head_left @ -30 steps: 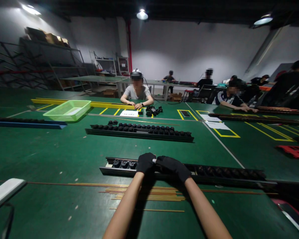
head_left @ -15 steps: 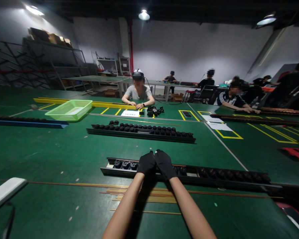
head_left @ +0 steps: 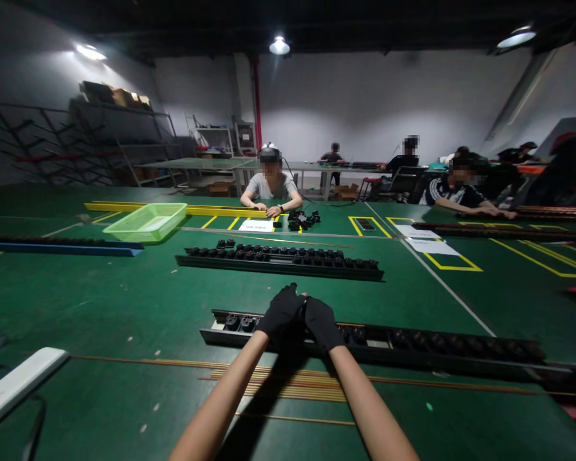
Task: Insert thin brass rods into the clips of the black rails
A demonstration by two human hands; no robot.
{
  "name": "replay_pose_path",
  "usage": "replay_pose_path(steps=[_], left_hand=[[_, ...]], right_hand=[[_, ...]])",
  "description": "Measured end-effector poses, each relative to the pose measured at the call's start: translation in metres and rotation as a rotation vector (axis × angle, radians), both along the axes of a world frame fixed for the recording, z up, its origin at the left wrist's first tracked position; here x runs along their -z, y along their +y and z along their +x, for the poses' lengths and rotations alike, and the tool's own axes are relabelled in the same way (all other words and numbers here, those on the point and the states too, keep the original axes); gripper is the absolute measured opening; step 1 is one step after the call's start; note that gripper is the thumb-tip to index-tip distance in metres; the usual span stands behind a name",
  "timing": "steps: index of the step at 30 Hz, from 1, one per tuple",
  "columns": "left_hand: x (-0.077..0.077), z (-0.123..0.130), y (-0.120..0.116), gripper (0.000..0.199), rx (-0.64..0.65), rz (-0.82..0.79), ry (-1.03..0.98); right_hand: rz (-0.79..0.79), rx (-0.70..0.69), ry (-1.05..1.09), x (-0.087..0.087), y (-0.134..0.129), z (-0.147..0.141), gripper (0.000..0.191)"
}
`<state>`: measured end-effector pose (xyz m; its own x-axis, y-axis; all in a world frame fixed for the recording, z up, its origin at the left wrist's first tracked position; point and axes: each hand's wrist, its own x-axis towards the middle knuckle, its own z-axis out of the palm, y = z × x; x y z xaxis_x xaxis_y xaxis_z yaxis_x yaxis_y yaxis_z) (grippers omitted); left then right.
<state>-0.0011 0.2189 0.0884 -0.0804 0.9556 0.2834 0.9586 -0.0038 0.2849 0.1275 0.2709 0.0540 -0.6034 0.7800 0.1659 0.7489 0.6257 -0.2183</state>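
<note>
My left hand, in a black fingerless-looking glove, is over the near black channel rail, left of its middle. Beside it, my right hand, gloved the same way, almost touches it at the fingertips. Both hands have their fingers curled inward and closed; anything between them is hidden. Black socket-like modules sit in a row inside the rail, showing to either side of my hands. Just in front of the rail, several thin brass-coloured rods lie beneath my forearms.
Beyond lies a second black rail with modules. A green basket, a blue rail and a yellow rail are at left. A white bar lies near left. Across the table sits a person; papers lie right.
The view has shifted slightly, so the table appears lower and further right. My left hand has lifted and turned a little over the rail; my right hand stays close beside it.
</note>
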Motion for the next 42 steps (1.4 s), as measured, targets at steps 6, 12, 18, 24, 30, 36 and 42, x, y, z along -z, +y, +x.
replay_pose_path(steps=[6, 12, 18, 24, 30, 36, 42], left_hand=[[-0.013, 0.007, -0.023, 0.041, -0.134, -0.129, 0.28], [0.006, 0.002, -0.028, 0.043, -0.055, -0.286, 0.375], [-0.005, -0.018, -0.032, 0.056, -0.163, -0.077, 0.364], [0.012, -0.038, -0.046, 0.048, -0.062, -0.245, 0.41], [-0.007, -0.047, -0.045, 0.051, -0.141, -0.3, 0.407], [-0.007, -0.052, -0.065, 0.044, -0.265, -0.266, 0.396], [0.003, -0.065, -0.066, 0.049, -0.179, -0.327, 0.438]], right_hand=[[-0.016, -0.035, -0.038, -0.005, -0.002, 0.001, 0.029], [-0.01, -0.059, -0.047, -0.005, -0.001, 0.001, 0.029], [0.022, -0.074, -0.031, -0.007, -0.004, 0.004, 0.028], [0.01, -0.08, -0.011, -0.003, -0.002, 0.006, 0.029], [0.005, -0.069, 0.005, 0.002, 0.001, 0.006, 0.028], [0.01, -0.046, 0.028, 0.003, -0.001, 0.005, 0.03], [-0.009, -0.059, 0.018, -0.002, -0.002, 0.006, 0.03]])
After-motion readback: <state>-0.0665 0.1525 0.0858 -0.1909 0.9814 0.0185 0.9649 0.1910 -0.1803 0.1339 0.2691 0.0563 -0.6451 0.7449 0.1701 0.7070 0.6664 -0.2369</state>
